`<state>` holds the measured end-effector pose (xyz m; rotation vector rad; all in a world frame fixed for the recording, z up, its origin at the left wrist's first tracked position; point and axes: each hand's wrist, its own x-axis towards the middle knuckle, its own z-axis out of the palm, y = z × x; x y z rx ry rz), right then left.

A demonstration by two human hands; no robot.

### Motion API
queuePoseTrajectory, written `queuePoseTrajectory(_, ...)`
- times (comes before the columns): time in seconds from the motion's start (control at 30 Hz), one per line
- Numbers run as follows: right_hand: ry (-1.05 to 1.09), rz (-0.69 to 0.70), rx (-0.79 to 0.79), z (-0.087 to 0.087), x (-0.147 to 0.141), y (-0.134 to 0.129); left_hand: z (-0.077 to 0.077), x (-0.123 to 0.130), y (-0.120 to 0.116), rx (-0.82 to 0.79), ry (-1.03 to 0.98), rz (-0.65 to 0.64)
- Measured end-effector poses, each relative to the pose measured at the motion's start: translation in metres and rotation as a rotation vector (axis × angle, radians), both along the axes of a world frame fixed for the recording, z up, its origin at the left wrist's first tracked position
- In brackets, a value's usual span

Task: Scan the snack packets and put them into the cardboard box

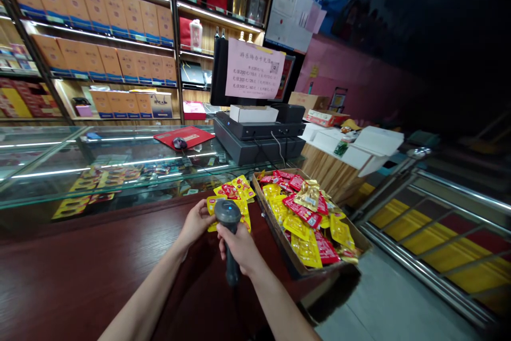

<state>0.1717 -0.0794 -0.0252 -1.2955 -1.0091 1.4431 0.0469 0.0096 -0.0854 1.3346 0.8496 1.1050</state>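
My right hand (244, 248) is wrapped round the handle of a dark grey barcode scanner (228, 212), held upright over the brown counter with a small blue light on its head. My left hand (197, 222) pinches the left edge of a yellow snack packet (212, 204), which lies partly hidden beneath the scanner head. More yellow and red packets (235, 188) lie just beyond it. To the right of my hands, an open cardboard box (275, 237) holds several red, yellow and gold packets (305, 210).
Behind the packets is a glass display counter (131, 186) with a mouse (179, 143) on a red mat (195, 138). A monitor (219, 75) with a pink notice stands above dark till equipment (259, 147). Shelves of boxes (107, 61) line the back; a metal railing (459, 186) stands right.
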Motion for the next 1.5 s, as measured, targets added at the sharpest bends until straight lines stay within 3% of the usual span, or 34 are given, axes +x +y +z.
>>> queuePoseTrajectory(0.23,0.008,-0.012,0.009,0.001,0.003,0.0,0.002,0.0,-0.001,-0.021,-0.018,-0.006)
queuePoseTrajectory(0.33,-0.015,-0.125,0.128,0.005,0.007,-0.001,0.003,0.002,-0.003,-0.085,-0.075,-0.039)
queuePoseTrajectory(0.43,-0.051,-0.256,0.198,0.009,0.016,-0.001,0.016,0.009,-0.012,-0.179,-0.099,-0.103)
queuePoseTrajectory(0.6,0.043,-0.2,0.159,0.027,0.045,-0.006,0.052,0.034,-0.037,-0.36,-0.186,-0.239)
queuePoseTrajectory(0.77,0.068,-0.314,0.136,0.063,0.092,-0.009,0.089,0.086,-0.028,-0.49,-0.286,-0.335)
queuePoseTrajectory(0.93,0.075,-0.428,0.259,0.108,0.157,0.003,0.134,0.175,0.013,-0.44,-0.252,-0.45)
queuePoseTrajectory(1.0,0.084,-0.48,0.298,0.121,0.182,0.008,0.147,0.209,0.029,-0.402,-0.239,-0.414)
queuePoseTrajectory(1.1,0.121,-0.516,0.296,0.125,0.208,0.01,0.153,0.235,0.046,-0.338,-0.099,-0.119)
queuePoseTrajectory(1.17,0.139,-0.507,0.275,0.118,0.213,0.005,0.148,0.229,0.052,-0.257,-0.032,-0.055)
queuePoseTrajectory(1.27,0.139,-0.458,0.202,0.099,0.198,-0.007,0.132,0.192,0.051,-0.221,0.009,-0.066)
queuePoseTrajectory(1.37,0.212,-0.339,0.108,0.076,0.164,-0.019,0.109,0.142,0.04,-0.242,0.06,-0.026)
queuePoseTrajectory(1.5,0.232,-0.225,0.059,0.04,0.115,-0.022,0.071,0.089,0.014,-0.239,0.125,-0.106)
